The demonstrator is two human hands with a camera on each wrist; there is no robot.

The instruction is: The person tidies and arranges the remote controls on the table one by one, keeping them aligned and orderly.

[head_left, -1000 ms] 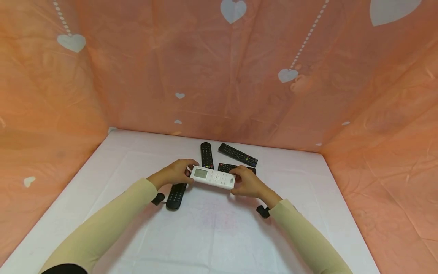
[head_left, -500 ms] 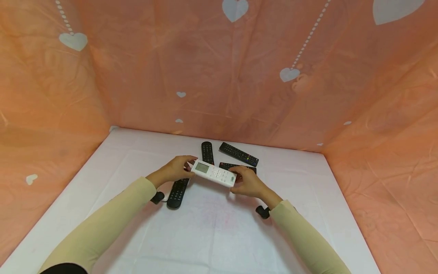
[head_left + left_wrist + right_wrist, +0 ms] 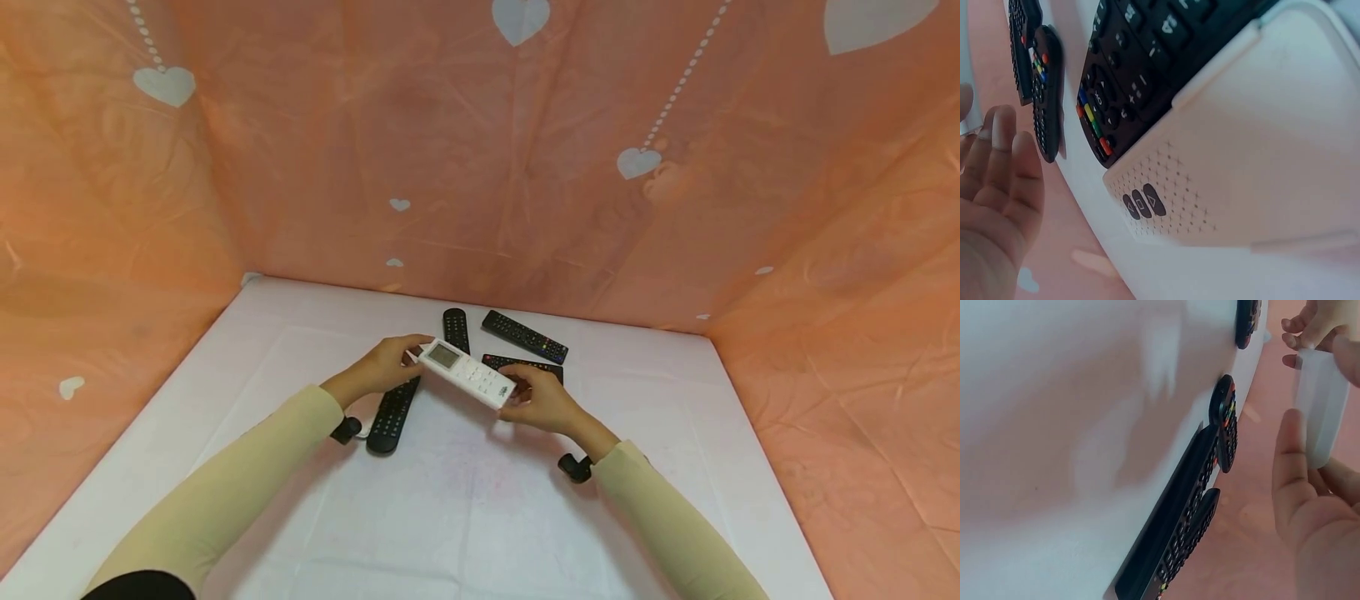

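Both hands hold a white air-conditioner remote [image 3: 468,375] above the table, its display and buttons facing up. My left hand [image 3: 386,364] grips the display end. The opposite end is pinched by my right hand [image 3: 542,400], thumb and fingers on its edges. In the right wrist view the white remote [image 3: 1321,406] shows edge-on between the hands. Below the left hand lies a black remote [image 3: 393,417], its upper end hidden. Beside it, under the left wrist, is a white object [image 3: 1229,156] with a dotted pattern and three dark button marks, mostly hidden in the head view.
Behind the hands lie more black remotes: one upright-pointing remote [image 3: 456,329], one slanted remote [image 3: 525,336], and one remote [image 3: 558,373] partly covered by the right hand. The white-covered table [image 3: 465,517] meets orange cloth walls [image 3: 450,167] with heart prints at the back and sides.
The white remote has tilted, its display end rising away with my left hand and its other end dropping slightly nearer. Both hands keep their hold throughout.
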